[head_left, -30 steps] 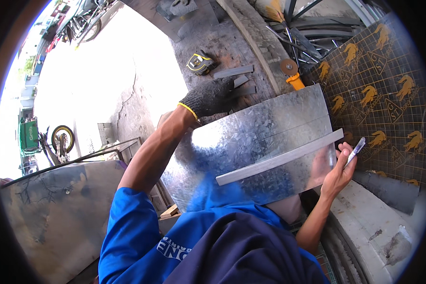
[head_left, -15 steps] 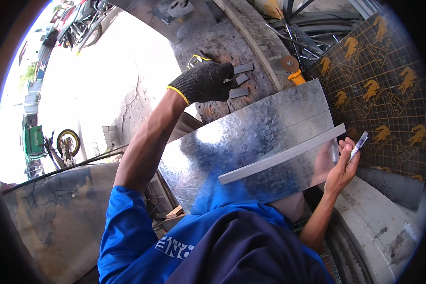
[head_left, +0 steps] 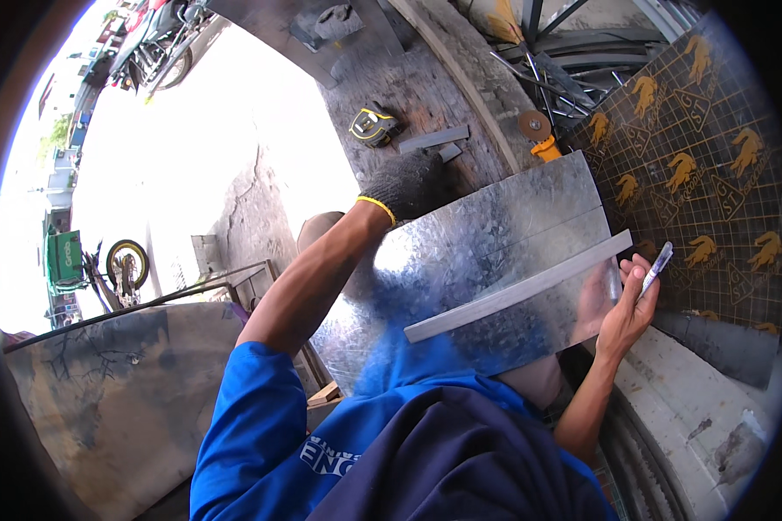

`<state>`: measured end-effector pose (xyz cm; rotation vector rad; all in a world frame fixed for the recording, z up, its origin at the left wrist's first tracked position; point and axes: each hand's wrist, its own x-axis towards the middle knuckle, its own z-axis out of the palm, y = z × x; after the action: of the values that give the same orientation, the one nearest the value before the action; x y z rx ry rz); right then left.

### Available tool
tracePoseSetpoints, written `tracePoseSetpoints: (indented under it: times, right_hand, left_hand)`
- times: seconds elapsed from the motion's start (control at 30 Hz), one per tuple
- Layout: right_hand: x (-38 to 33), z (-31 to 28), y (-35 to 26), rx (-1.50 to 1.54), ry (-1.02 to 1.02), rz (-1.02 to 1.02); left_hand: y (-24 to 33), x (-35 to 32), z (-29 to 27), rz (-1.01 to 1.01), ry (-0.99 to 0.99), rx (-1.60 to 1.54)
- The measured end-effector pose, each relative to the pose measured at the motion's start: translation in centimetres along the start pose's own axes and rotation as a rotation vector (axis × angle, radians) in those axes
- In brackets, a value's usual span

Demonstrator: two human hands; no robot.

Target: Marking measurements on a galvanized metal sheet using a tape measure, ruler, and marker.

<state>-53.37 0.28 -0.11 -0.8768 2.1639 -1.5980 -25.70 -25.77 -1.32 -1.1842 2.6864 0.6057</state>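
Note:
My left hand, in a black knit glove with a yellow cuff, is down at small flat metal strips on a worn wooden bench. A longer grey strip and a short metal piece show beyond it. Its fingertips are hidden in shadow, so I cannot see their grip. My bare right hand holds a marker pen at the right edge of a shiny metal sheet. Across this sheet lies a long, narrow metal bar, touching neither hand.
A black-and-yellow tape measure rests on the wooden bench. An angle grinder with a cutting disc sits beyond the sheet. On the right leans a dark printed panel; motorcycles stand outside at far left.
My left hand has come nearer to me and slightly right, uncovering the tape measure and now covering some short pieces. My right hand stays put with the marker pen.

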Motion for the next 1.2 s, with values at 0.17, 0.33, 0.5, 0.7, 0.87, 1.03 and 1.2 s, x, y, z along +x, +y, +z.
tracePoseSetpoints:
  times: [0.17, 0.33, 0.5, 0.7, 0.87, 1.03, 1.2]
  right_hand:
    - [-0.1, -0.1, 0.3, 0.014, 0.0, -0.014]
    - [-0.1, -0.1, 0.1, 0.02, 0.0, -0.014]
    - [0.0, 0.0, 0.4, 0.045, 0.005, -0.016]
    - [-0.3, -0.2, 0.4, 0.056, 0.013, -0.023]
    - [-0.2, -0.1, 0.5, 0.03, 0.007, -0.002]
    - [-0.1, -0.1, 0.7, 0.045, 0.008, -0.001]
    - [-0.1, 0.2, 0.5, 0.048, 0.001, 0.007]
  left_hand:
    - [0.0, 0.1, 0.9, 0.063, 0.115, 0.074]
    - [0.0, -0.5, -1.4, 0.327, 0.045, 0.006]
    - [-0.2, 0.5, -0.6, 0.295, 0.129, 0.009]
    - [1.0, 2.1, -2.6, -0.01, 0.062, 0.044]
    - [-0.7, 3.0, -0.7, 0.032, 0.103, 0.011]
    - [0.9, 2.3, -3.8, 0.043, -0.02, -0.022]
    - [-1.1, 3.3, -1.0, 0.251, 0.167, 0.035]
